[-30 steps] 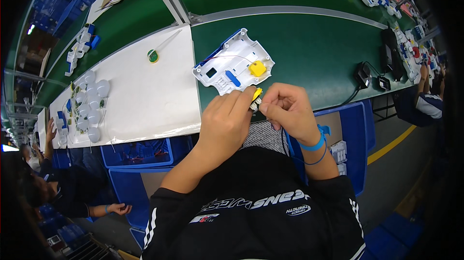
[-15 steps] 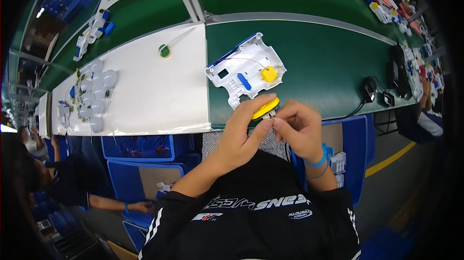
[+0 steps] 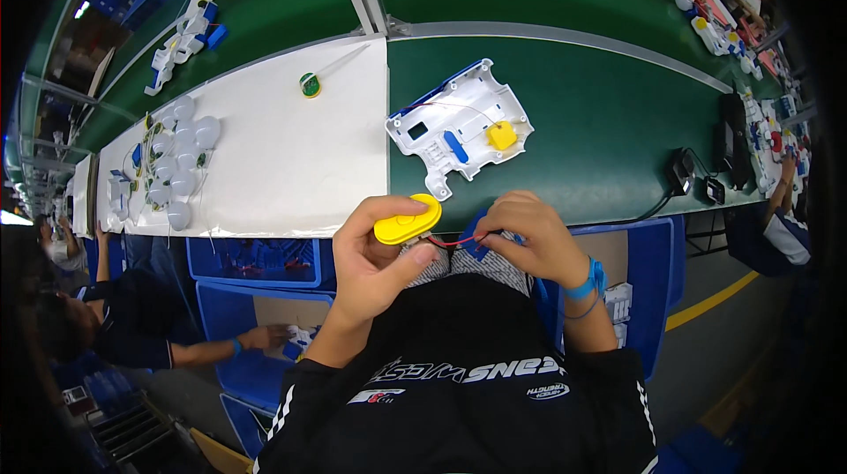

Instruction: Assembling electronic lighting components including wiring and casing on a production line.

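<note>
My left hand (image 3: 375, 269) is closed around a yellow oval part (image 3: 408, 221), thumb below and fingers behind it. Red and dark wires (image 3: 454, 242) run from its underside to my right hand (image 3: 536, 238), which pinches them between thumb and fingertips. Just beyond both hands, a white plastic housing shell (image 3: 468, 126) lies on the green table with its inside facing up. A yellow square piece (image 3: 501, 135) and a blue strip (image 3: 456, 147) sit within the shell, and a thin wire leads to the yellow piece.
Several white domes (image 3: 183, 156) with wires lie on the white sheet (image 3: 291, 165) at left, near a small green round board (image 3: 310, 85). Black adapters (image 3: 682, 171) stand at right. Blue bins (image 3: 256, 262) flank me below table height. A co-worker's hand (image 3: 267, 337) reaches into one.
My hands have moved apart, with the left shifting leftward. The yellow part is turned face up, and the wires are now stretched between my hands. At left, the co-worker's hand has reached further into the bin.
</note>
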A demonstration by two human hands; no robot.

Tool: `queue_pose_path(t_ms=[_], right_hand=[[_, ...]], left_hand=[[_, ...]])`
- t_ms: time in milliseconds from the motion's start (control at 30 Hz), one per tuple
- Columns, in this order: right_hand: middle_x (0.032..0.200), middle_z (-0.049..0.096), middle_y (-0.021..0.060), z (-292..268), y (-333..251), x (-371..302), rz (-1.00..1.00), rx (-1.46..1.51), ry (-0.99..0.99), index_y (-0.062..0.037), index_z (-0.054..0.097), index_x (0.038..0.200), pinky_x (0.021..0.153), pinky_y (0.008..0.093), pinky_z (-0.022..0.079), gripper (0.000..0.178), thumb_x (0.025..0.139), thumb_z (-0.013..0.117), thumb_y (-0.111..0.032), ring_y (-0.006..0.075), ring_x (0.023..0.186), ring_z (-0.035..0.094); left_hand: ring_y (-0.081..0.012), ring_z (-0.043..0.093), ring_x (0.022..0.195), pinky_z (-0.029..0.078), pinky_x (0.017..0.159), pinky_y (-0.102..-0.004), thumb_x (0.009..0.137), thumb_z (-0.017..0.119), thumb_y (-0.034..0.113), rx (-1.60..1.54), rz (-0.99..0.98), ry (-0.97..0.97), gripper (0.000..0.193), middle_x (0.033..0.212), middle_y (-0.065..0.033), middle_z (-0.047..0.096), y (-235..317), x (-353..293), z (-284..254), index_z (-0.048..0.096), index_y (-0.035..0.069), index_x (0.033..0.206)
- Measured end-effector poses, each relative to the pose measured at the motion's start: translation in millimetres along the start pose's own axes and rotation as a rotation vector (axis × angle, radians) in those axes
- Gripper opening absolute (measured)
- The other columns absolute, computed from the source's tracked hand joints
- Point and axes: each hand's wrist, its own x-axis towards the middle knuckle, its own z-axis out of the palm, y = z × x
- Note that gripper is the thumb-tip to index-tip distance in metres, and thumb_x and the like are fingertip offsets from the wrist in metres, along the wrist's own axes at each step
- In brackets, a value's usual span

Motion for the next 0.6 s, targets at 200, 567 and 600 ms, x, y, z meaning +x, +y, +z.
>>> queue_pose_path(t_ms=[200, 567, 600], right_hand=[[0.097, 0.071, 0.0083, 0.7, 10.3, 10.5, 0.014, -0.007, 0.013, -0.0061, 0.072, 0.102, 0.093, 0.0394, 0.047, 0.023, 0.085, 0.079, -0.019, 0.0294, 0.094, 0.065], [0.065, 0.047, -0.0022, -61.3, 99.2, -200.2, 0.375, 0.22, 1.637, -0.0076, 0.059, 0.08, 0.051, 0.0236, 0.031, 0.031, 0.106, 0.059, -0.024, 0.0056, 0.058, 0.042], [0.064, 0.049, -0.0023, -59.4, 120.6, -229.2, 0.428, 0.288, 1.754, -0.0069, 0.06, 0.08, 0.05, 0.0233, 0.033, 0.031, 0.104, 0.062, -0.026, 0.0066, 0.055, 0.041]], left_hand=[[-0.0155, 0.064, 0.066, 0.061, 0.068, -0.0333, 0.094, 0.075, 0.014, -0.046, 0.176, 0.149, 0.033, 0.096, -0.0121, 0.065, 1.9, -0.3, -14.5, 0.058, -0.001, 0.119], [-0.0187, 0.067, 0.084, 0.059, 0.081, -0.033, 0.103, 0.06, 0.008, 0.551, 0.604, 0.573, 0.031, 0.11, -0.0173, 0.068, 47.1, 29.0, -154.4, 0.056, -0.002, 0.133], [-0.0204, 0.068, 0.085, 0.058, 0.084, -0.0329, 0.103, 0.061, 0.008, 0.632, 0.612, 0.583, 0.031, 0.109, -0.0186, 0.069, 51.9, 29.6, -171.5, 0.057, -0.003, 0.132]])
